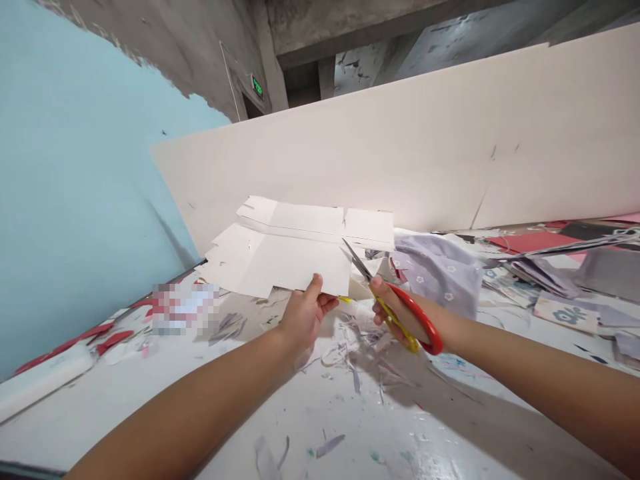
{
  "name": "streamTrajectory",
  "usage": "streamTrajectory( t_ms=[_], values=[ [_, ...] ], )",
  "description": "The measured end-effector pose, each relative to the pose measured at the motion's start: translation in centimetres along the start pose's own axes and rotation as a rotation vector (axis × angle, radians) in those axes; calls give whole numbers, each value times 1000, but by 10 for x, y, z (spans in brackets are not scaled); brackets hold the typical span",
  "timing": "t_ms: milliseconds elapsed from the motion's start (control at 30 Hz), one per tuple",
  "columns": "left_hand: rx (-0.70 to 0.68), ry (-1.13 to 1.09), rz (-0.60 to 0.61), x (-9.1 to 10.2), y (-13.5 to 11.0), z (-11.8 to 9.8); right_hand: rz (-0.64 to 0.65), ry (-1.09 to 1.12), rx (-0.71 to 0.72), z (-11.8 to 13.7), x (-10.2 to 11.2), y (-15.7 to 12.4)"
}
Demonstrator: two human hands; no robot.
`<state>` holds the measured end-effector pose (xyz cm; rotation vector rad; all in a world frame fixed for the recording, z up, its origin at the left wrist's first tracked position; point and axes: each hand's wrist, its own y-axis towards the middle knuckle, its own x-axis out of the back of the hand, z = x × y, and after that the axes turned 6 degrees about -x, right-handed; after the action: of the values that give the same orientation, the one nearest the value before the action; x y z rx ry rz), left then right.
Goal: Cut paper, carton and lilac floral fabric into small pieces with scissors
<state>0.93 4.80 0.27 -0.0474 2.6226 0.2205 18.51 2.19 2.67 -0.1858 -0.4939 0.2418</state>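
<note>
My left hand (306,319) pinches the lower edge of a white sheet of cardboard (300,260), thumb on top. The sheet has cut flaps, fold lines and notches, and it is raised above the table. In my right hand (393,310) is a pair of scissors (417,317) with red and yellow handles. Their blades point up and left at the sheet's right edge, near a slit below the upper strip. Whether the blades touch the card I cannot tell. A small yellow bit shows beside my left fingers.
Paper scraps (355,353) litter the white table (280,413). Lilac flowered fabric (437,267) lies behind my right hand. Red and grey pieces (537,245) and printed cards (567,312) lie at right. A white roll (45,377) lies at left, below the blue wall (90,173). A pale panel (375,153) stands behind.
</note>
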Motion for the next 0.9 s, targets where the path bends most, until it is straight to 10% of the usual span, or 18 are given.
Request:
streamTrajectory(
  t_ms=[900],
  values=[
    [59, 209, 199, 14, -1, 11, -160, 0, 216, 6, -26, 37]
  ],
)
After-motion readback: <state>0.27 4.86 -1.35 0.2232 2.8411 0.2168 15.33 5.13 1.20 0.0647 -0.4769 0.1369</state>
